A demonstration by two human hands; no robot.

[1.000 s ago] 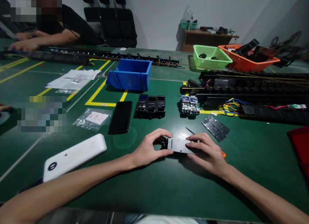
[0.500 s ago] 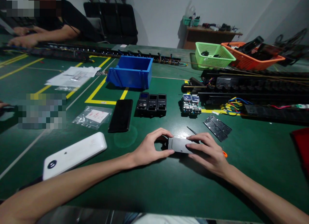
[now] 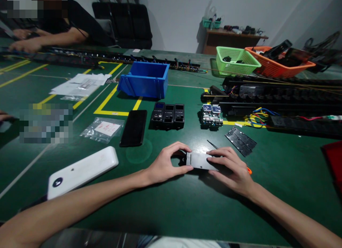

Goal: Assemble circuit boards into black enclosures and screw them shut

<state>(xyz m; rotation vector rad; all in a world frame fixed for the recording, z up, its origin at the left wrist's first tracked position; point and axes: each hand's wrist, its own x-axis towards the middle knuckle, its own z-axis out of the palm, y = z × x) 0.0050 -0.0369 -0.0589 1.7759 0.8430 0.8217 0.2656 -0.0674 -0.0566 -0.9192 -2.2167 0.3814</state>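
A small flat grey rectangular module (image 3: 199, 160) lies between my two hands over the green table. My left hand (image 3: 167, 161) grips its left end between thumb and fingers. Fingers of my right hand (image 3: 232, 169) rest on its top and right end, with the thumb at the near edge. Partly under the right hand is a screwdriver (image 3: 212, 144); its dark shaft shows beyond the fingers and its orange handle end to the right. Farther off stand black modules (image 3: 168, 116) in a row, exposed circuit boards (image 3: 212, 116) and black cover plates (image 3: 241, 141).
A black phone (image 3: 133, 128), a white power bank (image 3: 83, 172) and a plastic bag (image 3: 102, 130) lie on the left. Behind stand a blue bin (image 3: 145, 80), green basket (image 3: 237, 63) and orange basket (image 3: 288, 68). Long black rails with wires (image 3: 280, 89) occupy the right; another person works far left.
The fingers of my right hand have shifted slightly on the grey module. My left hand keeps its grip, and the objects on the table stay where they were.
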